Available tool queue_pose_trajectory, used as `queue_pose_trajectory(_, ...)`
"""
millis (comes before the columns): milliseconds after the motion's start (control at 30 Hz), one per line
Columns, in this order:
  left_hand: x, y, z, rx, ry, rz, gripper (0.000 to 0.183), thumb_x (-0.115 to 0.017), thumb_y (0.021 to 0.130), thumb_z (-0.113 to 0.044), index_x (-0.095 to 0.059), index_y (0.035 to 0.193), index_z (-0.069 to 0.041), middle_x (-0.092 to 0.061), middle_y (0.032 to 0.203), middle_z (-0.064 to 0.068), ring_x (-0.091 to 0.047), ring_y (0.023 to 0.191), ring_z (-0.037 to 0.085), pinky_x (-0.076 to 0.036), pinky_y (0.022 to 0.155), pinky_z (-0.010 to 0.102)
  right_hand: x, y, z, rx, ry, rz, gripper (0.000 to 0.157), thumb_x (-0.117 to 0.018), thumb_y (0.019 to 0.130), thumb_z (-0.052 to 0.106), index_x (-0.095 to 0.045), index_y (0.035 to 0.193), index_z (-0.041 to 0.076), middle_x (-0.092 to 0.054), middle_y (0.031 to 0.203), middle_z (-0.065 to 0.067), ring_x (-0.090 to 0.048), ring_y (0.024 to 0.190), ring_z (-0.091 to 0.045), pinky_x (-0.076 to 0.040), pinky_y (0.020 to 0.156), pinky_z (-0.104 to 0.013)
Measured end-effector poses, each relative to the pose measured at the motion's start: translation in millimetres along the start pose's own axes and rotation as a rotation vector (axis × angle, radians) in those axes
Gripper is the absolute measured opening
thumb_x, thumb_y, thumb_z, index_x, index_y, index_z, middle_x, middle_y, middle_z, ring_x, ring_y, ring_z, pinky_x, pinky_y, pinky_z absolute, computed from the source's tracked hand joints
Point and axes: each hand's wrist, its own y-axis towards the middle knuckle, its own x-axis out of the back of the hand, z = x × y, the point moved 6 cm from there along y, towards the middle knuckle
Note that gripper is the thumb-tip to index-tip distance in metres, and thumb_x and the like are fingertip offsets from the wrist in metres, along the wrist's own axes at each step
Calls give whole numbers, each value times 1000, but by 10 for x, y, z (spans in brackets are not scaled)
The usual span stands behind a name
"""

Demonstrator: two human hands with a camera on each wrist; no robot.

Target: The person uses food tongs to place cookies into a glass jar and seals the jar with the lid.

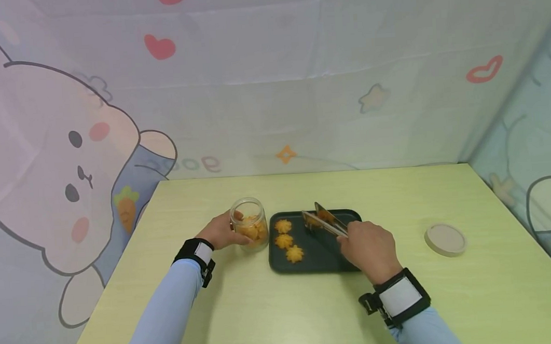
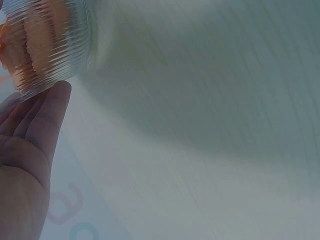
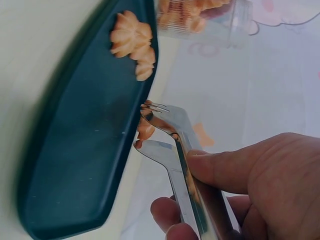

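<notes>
My left hand [image 1: 223, 230] holds a clear ribbed jar [image 1: 260, 214] from its left side, fingers at the back and thumb in front. Flower-shaped cookies fill the lower part of the lidless jar. My right hand [image 1: 370, 250] grips metal tongs [image 3: 186, 187], thumb on one arm and fingers on the other. Between the tong ends is a cookie [image 3: 145, 129], over the far part of the dark tray [image 1: 324, 265]; whether it touches the tray I cannot tell. Three cookies [image 1: 284, 241] lie in a column at the tray's left side.
A round pale lid [image 1: 446, 239] lies on the table [image 1: 264, 318] to the right of the tray. Behind the table's far edge hangs a printed cloth [image 1: 262, 100]. The jar stands close by the tray's left edge.
</notes>
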Motion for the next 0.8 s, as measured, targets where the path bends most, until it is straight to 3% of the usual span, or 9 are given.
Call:
queue_pose_trajectory(233, -7, 10, -13, 3, 3, 7, 70, -84, 68, -27, -51, 125, -5, -61, 122, 15, -54, 103, 29, -49, 86, 45, 216, 15, 130, 43, 23, -78, 33, -71, 82, 25, -57, 58, 8, -48, 43, -4, -42, 36, -18, -31, 30, -30)
queue_pose_trajectory(433, -8, 29, -12, -14, 12, -3, 69, -84, 67, -27, -52, 124, -4, -61, 123, 17, -54, 107, 30, -48, 89, 47, 449, 75, 371, 99, 14, -116, 29, -69, 84, 24, -58, 62, 9, -48, 44, -4, -42, 36, -18, -30, 31, -29)
queue_pose_trajectory(800, -17, 25, -9, -8, 7, -4, 69, -84, 67, -27, -52, 124, -4, -60, 126, 18, -53, 112, 31, -46, 93, 49, 700, 151, 883, 216, -15, -147, 27, -68, 85, 26, -59, 64, 10, -51, 48, -3, -45, 40, -18, -40, 33, -36)
